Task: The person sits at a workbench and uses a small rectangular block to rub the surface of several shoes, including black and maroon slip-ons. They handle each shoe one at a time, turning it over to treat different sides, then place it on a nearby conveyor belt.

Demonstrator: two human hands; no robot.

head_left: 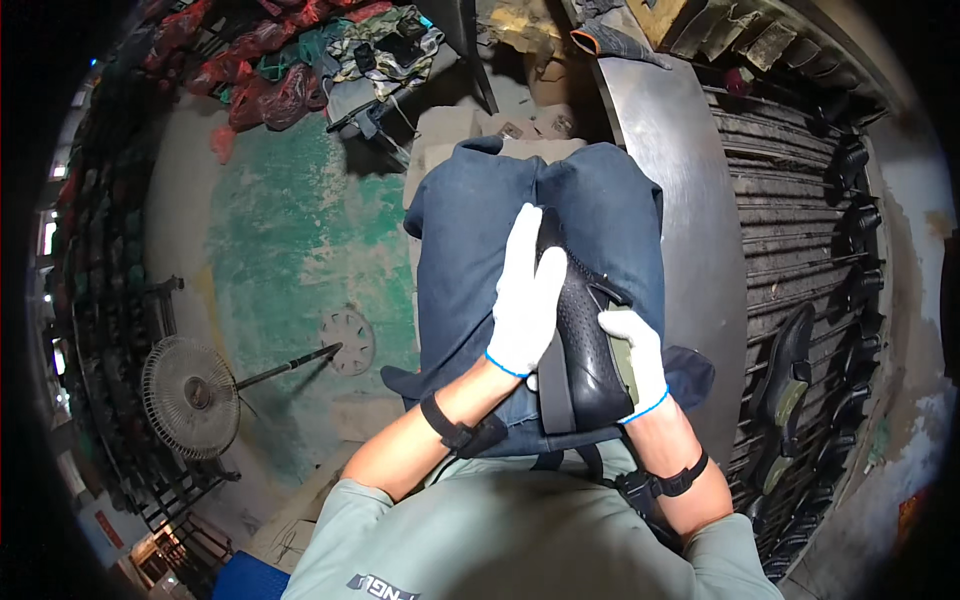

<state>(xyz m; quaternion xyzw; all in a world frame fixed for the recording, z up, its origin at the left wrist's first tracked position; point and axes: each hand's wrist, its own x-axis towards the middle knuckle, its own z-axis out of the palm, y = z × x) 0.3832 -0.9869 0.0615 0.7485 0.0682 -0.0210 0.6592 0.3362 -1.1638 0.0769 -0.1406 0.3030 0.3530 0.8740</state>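
Black shoe lies on the person's denim-covered lap, long axis running from near the body out toward the knees. Left hand, white-gloved, lies flat and open along the shoe's left flank, touching. Right hand grips the shoe's heel end from the right, fingers curled on it; metal counter right of shoe

Well beyond the gloved fingers, past the knees, stand pale cardboard boxes, square-edged and beige. Further off to their left, a heap of red plastic bags lies against the floor's edge. Far below and to the left of the fingers, at the rim of the view, a small red-and-white sign shows, too small to tell more.
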